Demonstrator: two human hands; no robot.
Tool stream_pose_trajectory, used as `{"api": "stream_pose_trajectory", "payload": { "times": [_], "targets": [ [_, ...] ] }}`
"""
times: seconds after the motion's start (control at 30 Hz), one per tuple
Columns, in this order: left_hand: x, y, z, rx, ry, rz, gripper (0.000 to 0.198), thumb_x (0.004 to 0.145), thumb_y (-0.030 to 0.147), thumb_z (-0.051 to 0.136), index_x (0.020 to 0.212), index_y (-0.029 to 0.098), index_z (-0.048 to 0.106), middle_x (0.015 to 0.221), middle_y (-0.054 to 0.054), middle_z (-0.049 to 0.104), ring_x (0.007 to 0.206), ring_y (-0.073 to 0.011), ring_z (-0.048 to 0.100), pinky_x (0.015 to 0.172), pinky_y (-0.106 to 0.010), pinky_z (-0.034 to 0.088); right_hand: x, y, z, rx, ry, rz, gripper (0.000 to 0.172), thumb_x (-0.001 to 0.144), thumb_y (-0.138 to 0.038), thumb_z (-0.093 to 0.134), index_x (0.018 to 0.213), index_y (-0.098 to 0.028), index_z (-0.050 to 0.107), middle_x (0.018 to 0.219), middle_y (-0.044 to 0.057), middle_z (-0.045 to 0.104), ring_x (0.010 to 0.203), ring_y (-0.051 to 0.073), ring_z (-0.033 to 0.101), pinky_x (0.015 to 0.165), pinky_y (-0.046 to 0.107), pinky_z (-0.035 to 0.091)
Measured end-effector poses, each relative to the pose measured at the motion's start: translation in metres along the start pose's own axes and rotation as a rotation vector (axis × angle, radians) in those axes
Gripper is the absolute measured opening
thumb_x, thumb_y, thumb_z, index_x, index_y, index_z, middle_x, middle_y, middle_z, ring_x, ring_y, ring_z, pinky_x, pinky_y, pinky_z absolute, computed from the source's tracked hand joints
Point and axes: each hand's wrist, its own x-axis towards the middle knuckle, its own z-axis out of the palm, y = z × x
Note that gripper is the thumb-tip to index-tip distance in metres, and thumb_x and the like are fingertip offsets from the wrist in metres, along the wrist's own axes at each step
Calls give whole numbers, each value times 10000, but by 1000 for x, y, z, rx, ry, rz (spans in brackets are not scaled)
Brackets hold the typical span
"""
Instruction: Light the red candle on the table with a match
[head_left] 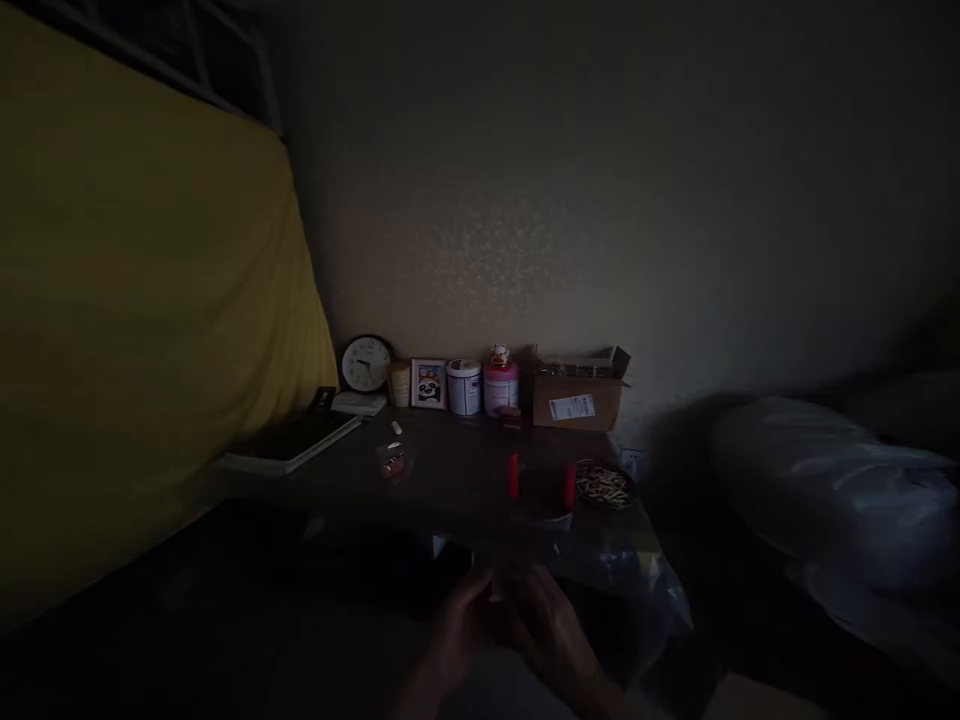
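Observation:
In the dim light, my left hand [459, 622] and my right hand [551, 622] are close together just in front of the table's near edge. Both have curled fingers. A small pale spot shows between them, but what they hold is too dark to make out. Beyond them on the table stand two red candles [514, 475], one at each side of a dark round dish [551, 518]. Right of the candles is a plate of matchsticks [604, 485]. Farther left lies a small red-and-clear packet [391, 460], with a small pale object [396, 428] behind it.
Along the wall are a clock [367, 363], a panda picture frame [429, 385], two tubs [464, 388], a lucky cat figurine [499, 355] and an open cardboard box [576, 400]. A yellow curtain [150, 300] hangs at left. Clear plastic [652, 590] drapes over the right corner.

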Motion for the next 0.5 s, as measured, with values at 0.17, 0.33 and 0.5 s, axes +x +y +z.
{"api": "stream_pose_trajectory", "payload": {
  "times": [0.17, 0.33, 0.5],
  "targets": [
    [0, 0, 0, -36, -25, -14, 270, 818, 312, 539, 1026, 153, 604, 932, -97, 636, 864, -226, 592, 712, -308, 416, 1, 1, 1, 90, 15, 33, 289, 846, -173, 473, 1129, -231, 492, 1178, 64, 505, 1095, 171, 487, 905, 277, 424],
    [-2, 2, 0, -58, -35, -80, 294, 841, 342, 502, 1005, 126, 615, 919, -107, 646, 846, -218, 598, 710, -298, 420, 1, 1, 5, 157, 55, 73, 300, 814, -128, 477, 1091, -237, 518, 1102, 47, 543, 1031, 166, 520, 842, 256, 449],
    [1, 0, -4, -102, -42, -82, 328, 855, 349, 478, 1036, 109, 608, 983, -120, 638, 870, -220, 591, 738, -312, 422, 1, -3, 4, 165, 69, 59, 317, 798, -103, 466, 1083, -227, 525, 1093, 55, 550, 1028, 169, 529, 849, 266, 452]
  ]
}}
